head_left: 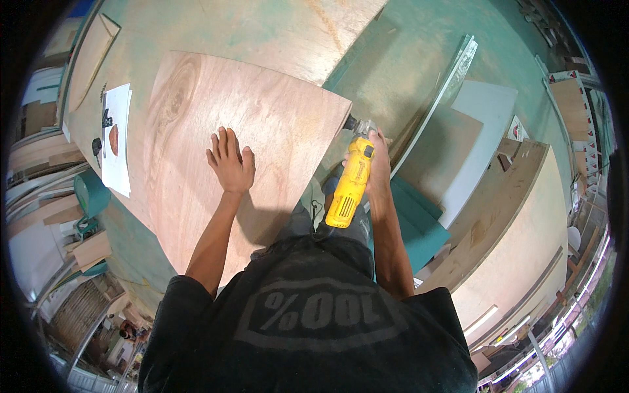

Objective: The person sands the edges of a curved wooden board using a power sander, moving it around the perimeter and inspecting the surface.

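Observation:
My right hand (378, 160) is wrapped round the front part of a yellow angle grinder (352, 183). The tool's dark working end touches or nearly touches the right corner of a plywood sheet (190, 137); exact contact is hard to make out. Its rear end points back toward my body. My left hand (232, 164) lies on top of the sheet with fingers spread, holding nothing. The pale, reddish sheet has a swirling grain pattern at its far left and rests on a larger wooden board (262, 26).
White paper (116, 141) with small dark items lies left of the sheet. On the right are a long metal-looking strip (436, 105), pale panels (481, 118), a teal box-like piece (413, 219) and a wooden cabinet-like piece (524, 216). The floor (504, 56) is green and dusty.

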Demonstrator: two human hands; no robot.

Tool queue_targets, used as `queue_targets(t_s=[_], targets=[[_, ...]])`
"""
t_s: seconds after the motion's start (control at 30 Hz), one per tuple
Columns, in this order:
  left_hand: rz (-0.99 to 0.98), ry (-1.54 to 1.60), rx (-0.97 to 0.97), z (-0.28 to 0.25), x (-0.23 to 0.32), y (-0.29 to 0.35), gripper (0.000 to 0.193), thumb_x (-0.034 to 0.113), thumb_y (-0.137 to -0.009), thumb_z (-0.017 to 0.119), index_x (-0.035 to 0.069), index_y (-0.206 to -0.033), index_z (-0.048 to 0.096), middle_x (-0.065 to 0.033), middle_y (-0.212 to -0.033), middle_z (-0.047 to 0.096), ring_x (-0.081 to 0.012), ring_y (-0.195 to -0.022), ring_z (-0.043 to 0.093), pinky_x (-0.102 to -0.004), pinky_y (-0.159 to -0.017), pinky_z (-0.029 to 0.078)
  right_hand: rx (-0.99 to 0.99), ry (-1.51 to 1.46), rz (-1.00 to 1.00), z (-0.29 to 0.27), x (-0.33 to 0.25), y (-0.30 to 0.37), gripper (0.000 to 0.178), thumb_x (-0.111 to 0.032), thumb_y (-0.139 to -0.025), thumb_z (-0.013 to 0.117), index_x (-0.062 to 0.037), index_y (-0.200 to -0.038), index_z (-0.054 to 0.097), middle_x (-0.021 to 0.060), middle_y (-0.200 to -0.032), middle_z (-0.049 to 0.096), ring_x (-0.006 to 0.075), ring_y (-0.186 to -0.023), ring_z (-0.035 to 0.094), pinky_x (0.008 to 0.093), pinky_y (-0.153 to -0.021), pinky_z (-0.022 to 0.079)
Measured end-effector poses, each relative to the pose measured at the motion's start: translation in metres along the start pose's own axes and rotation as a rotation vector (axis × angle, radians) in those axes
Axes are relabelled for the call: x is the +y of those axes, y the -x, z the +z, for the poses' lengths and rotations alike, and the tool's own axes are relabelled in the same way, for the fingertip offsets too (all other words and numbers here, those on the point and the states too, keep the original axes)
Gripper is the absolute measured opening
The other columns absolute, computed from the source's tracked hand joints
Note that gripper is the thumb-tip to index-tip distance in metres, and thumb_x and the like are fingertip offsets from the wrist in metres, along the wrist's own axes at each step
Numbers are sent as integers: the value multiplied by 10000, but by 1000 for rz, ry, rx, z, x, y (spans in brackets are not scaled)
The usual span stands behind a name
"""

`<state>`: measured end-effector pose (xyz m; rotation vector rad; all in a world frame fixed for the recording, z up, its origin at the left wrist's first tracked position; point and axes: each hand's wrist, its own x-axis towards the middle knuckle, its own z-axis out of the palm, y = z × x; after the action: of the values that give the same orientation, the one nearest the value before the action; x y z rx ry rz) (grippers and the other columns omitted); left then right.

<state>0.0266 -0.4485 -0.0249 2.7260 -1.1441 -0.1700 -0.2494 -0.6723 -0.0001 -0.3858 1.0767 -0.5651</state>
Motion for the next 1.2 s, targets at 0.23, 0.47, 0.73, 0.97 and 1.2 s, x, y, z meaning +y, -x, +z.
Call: queue_targets(t_s=[0.23,0.47,0.73,0.97,1.2], targets=[[13,-13,29,4,-4,0,753,476,-1076,436,51,-1687,325,-170,-1767,269,-413,-1643,160,-642,-1297,41,9,-18,13,4,-9,0,627,-411,-1044,629,-170,-1575,400,154,-1059,636,290,-686,699,423,-572,628],[-15,-5,15,-1,1,0,758,492,-1070,449,64,-1685,338,-164,-1766,273,-408,-1644,164,-632,-1300,46,38,-9,60,0,10,22,649,-437,-1036,643,-186,-1576,385,149,-1092,637,284,-702,698,429,-579,627],[-39,2,18,0,0,-2,770,527,-1066,441,71,-1681,350,-151,-1763,283,-374,-1648,169,-608,-1314,49,-11,-129,120,-43,48,40,805,-252,-991,770,-197,-1623,275,184,-1210,630,317,-866,732,464,-709,649],[-39,51,42,-4,9,-1,752,479,-1046,489,70,-1667,375,-149,-1753,303,-367,-1645,181,-611,-1318,49,-141,-266,138,-103,43,65,559,-368,-991,765,-6,-1363,558,156,-1000,715,254,-829,741,374,-714,660],[-59,36,54,-4,7,0,792,483,-1001,560,78,-1660,389,-132,-1764,292,-346,-1651,181,-623,-1318,53,115,-347,-111,-171,63,118,612,-460,-1012,689,58,-1296,530,177,-1046,678,264,-841,728,351,-713,670]])
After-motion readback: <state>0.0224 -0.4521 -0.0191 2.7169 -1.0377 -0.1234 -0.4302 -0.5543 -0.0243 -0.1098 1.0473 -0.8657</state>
